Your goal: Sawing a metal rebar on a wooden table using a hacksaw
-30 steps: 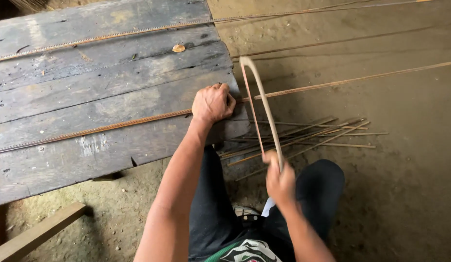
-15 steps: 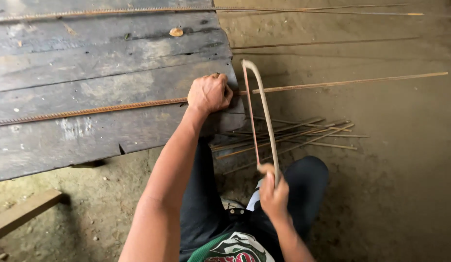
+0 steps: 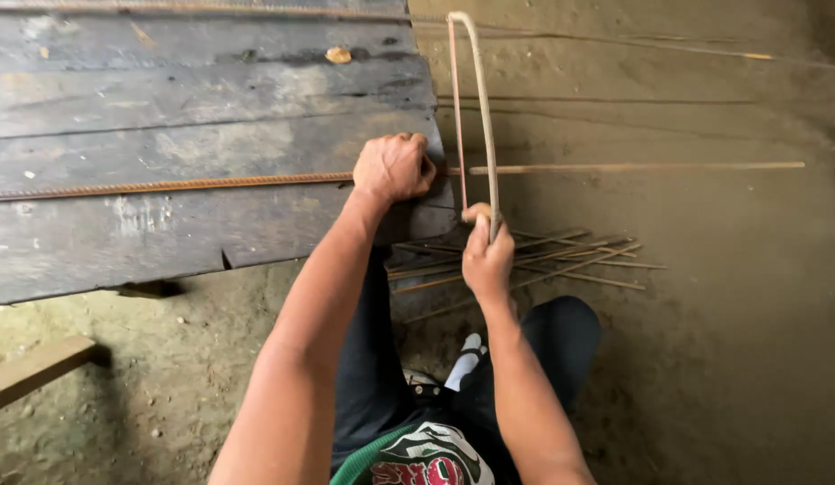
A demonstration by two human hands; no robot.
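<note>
A long rusty ribbed steel bar [image 3: 184, 185] lies across the dark wooden plank bench [image 3: 166, 99] and sticks out past its right edge over the dirt floor. My left hand [image 3: 393, 167] is clenched on the bar at the bench edge, pressing it down. My right hand [image 3: 486, 253] grips the near end of a hacksaw [image 3: 476, 99]. The saw's thin frame and blade run away from me and cross the bar just right of my left hand.
A bundle of several thin cut rods [image 3: 543, 256] lies on the dirt floor under the saw. More long rods [image 3: 669, 45] rest on the ground at the far right. A wooden beam [image 3: 36, 370] lies at the lower left. My legs are below the bench edge.
My right hand has pushed the hacksaw forward, away from me, so the frame reaches farther past the bar. My left hand stays clamped on the bar.
</note>
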